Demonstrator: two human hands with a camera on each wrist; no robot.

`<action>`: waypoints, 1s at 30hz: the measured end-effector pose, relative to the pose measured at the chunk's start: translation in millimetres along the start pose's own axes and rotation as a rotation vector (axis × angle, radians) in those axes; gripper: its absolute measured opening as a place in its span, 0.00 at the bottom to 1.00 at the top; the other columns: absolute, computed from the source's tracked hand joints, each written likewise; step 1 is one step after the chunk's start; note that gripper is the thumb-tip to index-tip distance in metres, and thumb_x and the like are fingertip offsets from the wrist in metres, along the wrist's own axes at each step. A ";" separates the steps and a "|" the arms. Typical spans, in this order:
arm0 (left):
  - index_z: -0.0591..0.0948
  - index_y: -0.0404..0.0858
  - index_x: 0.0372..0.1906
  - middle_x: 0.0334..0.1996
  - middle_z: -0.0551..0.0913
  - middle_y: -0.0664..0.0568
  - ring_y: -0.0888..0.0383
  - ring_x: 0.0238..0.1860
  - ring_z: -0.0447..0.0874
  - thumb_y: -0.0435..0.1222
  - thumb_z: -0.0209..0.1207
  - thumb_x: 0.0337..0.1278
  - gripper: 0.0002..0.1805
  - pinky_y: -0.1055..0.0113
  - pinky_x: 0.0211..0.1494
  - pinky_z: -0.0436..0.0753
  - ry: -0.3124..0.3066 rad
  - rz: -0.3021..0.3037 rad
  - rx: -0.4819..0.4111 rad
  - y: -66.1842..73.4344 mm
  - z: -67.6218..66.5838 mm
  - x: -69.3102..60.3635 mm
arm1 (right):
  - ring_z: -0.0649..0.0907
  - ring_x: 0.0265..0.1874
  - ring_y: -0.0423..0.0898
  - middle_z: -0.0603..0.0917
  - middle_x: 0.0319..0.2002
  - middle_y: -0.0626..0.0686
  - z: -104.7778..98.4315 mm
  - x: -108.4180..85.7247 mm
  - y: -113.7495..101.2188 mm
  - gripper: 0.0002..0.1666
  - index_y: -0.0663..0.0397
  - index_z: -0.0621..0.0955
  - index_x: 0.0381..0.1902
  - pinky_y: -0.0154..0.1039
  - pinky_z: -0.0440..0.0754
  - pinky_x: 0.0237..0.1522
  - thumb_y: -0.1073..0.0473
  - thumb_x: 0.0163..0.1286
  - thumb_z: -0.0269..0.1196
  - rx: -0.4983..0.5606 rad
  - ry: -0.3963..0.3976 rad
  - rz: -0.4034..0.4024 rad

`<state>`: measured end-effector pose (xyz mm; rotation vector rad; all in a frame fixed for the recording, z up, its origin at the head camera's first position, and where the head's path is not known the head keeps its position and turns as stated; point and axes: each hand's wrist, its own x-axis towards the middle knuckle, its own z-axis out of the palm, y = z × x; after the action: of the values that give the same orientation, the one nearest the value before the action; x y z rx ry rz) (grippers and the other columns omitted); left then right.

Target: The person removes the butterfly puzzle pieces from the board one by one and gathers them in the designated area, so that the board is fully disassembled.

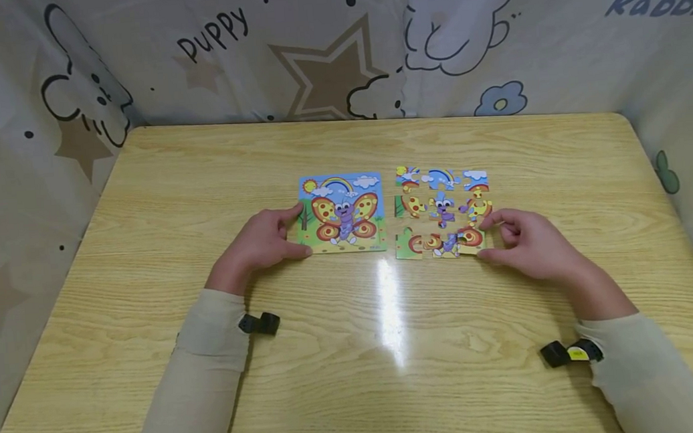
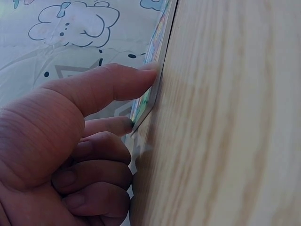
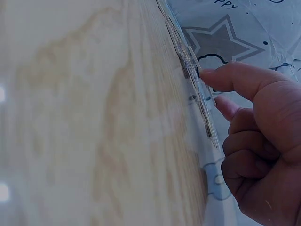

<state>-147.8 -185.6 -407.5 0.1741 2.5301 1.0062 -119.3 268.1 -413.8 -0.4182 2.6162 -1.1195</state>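
In the head view, a complete butterfly picture board (image 1: 346, 210) lies flat on the table. My left hand (image 1: 263, 238) grips its left side, thumb at the near corner and index finger farther up the edge. The left wrist view shows the other fingers curled beneath. To the right, several loose jigsaw pieces (image 1: 440, 178) of the same picture lie in spaced rows. My right hand (image 1: 532, 240) pinches the near-right jigsaw piece (image 1: 471, 238), which bears a red-and-yellow wing, between thumb and index finger. That piece sits close against the butterfly-body piece (image 1: 445, 244).
The wood-grain table (image 1: 334, 378) reaches back to a cloth (image 1: 222, 71) printed with cartoon animals and stars. Dark straps with small cameras sit on both wrists. A bright light reflection (image 1: 391, 314) shows on the tabletop.
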 end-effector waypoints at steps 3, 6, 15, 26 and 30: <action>0.64 0.43 0.76 0.19 0.64 0.51 0.55 0.22 0.59 0.41 0.77 0.46 0.50 0.61 0.27 0.62 -0.002 0.001 -0.001 0.0 0.1 0.4 | 0.62 0.18 0.43 0.61 0.19 0.47 -2.5 -2.3 3.5 0.23 0.58 0.80 0.49 0.36 0.65 0.34 0.55 0.60 0.76 -0.007 0.002 0.000; 0.64 0.43 0.76 0.19 0.64 0.51 0.55 0.22 0.59 0.41 0.77 0.46 0.50 0.61 0.27 0.62 -0.005 0.003 -0.001 0.2 -0.2 0.3 | 0.62 0.17 0.43 0.60 0.19 0.46 -4.6 -4.1 6.5 0.23 0.58 0.80 0.49 0.36 0.65 0.34 0.56 0.60 0.76 -0.014 0.002 -0.003; 0.64 0.43 0.76 0.20 0.63 0.51 0.54 0.22 0.58 0.42 0.77 0.47 0.50 0.61 0.27 0.61 -0.013 -0.001 -0.002 0.0 -0.6 -1.0 | 0.61 0.17 0.43 0.60 0.19 0.46 -6.1 -4.5 13.3 0.22 0.59 0.80 0.48 0.34 0.66 0.36 0.56 0.61 0.75 -0.011 -0.009 -0.004; 0.64 0.44 0.76 0.20 0.64 0.51 0.54 0.22 0.59 0.43 0.77 0.46 0.50 0.61 0.27 0.62 -0.011 0.004 0.019 -0.6 -0.5 -1.0 | 0.60 0.17 0.41 0.60 0.18 0.45 -7.7 -4.3 13.9 0.22 0.60 0.80 0.48 0.34 0.66 0.36 0.58 0.60 0.76 -0.033 -0.026 0.001; 0.64 0.44 0.76 0.20 0.64 0.51 0.55 0.22 0.60 0.43 0.77 0.46 0.50 0.61 0.27 0.62 -0.011 0.005 0.021 -0.7 0.3 -0.1 | 0.61 0.17 0.40 0.60 0.18 0.46 -8.1 -4.5 13.5 0.24 0.61 0.81 0.49 0.33 0.65 0.37 0.57 0.59 0.76 -0.031 -0.025 0.016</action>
<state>-147.5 -185.9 -408.1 0.1917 2.5325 0.9791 -120.1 284.0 -417.7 -0.4139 2.6139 -1.0629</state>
